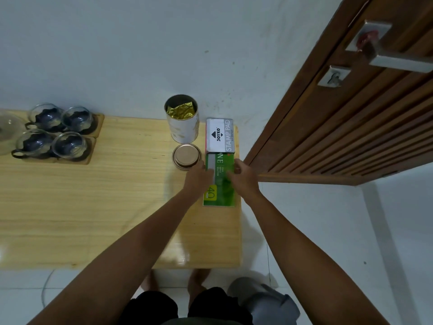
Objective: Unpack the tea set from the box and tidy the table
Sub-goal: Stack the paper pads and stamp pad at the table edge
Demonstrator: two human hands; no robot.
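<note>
1. A pale, scuffed wall (117, 55) stands behind the bench (82, 207), a glossy light-wood top.
2. A brown slatted wooden door (351, 137) stands at the right, with a metal handle (386, 57).
3. The floor (328, 231) is white tile.

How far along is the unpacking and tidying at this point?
Done: four glass cups sit on wooden coasters at the table's far left. In hand: the left hand and right hand hold the green box, lined up behind the stamp pad tin. Left: the open tea can still lacks its lid.
</note>
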